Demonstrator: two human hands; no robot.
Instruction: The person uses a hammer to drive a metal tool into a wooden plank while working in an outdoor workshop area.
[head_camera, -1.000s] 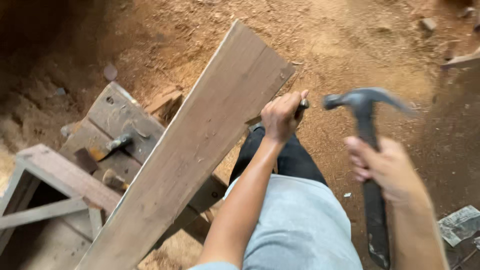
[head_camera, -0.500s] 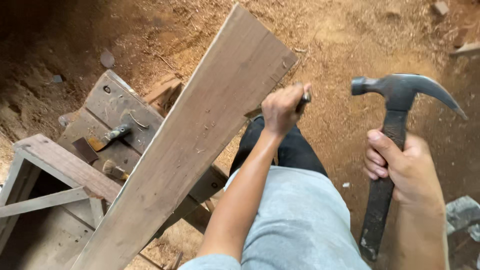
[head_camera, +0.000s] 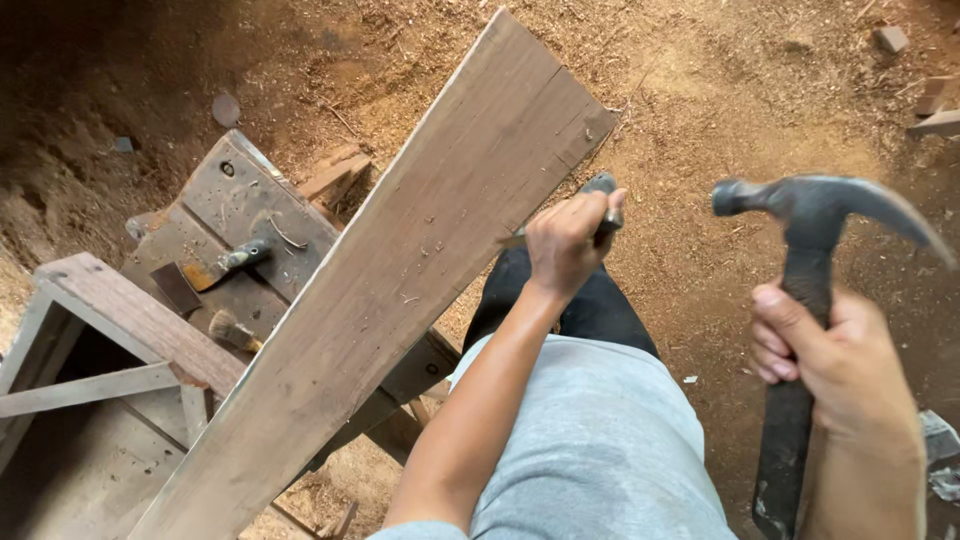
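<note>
Chisel and claw hammer held at the plank's right edge.
The left hand (head_camera: 566, 243) was closed around a chisel (head_camera: 603, 205), set against the right edge of the long plank (head_camera: 400, 290). The right hand (head_camera: 840, 365) was gripping a claw hammer (head_camera: 805, 260), held well apart to the right, over a sawdust floor (head_camera: 700, 90).

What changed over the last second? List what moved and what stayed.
The right hand swung the hammer to the right, away from the plank, with its head tipped further over. No grip changed. The left hand stays closed on a thin tool at the plank's edge. Plank, wooden bench and brush stayed as they were.
</note>
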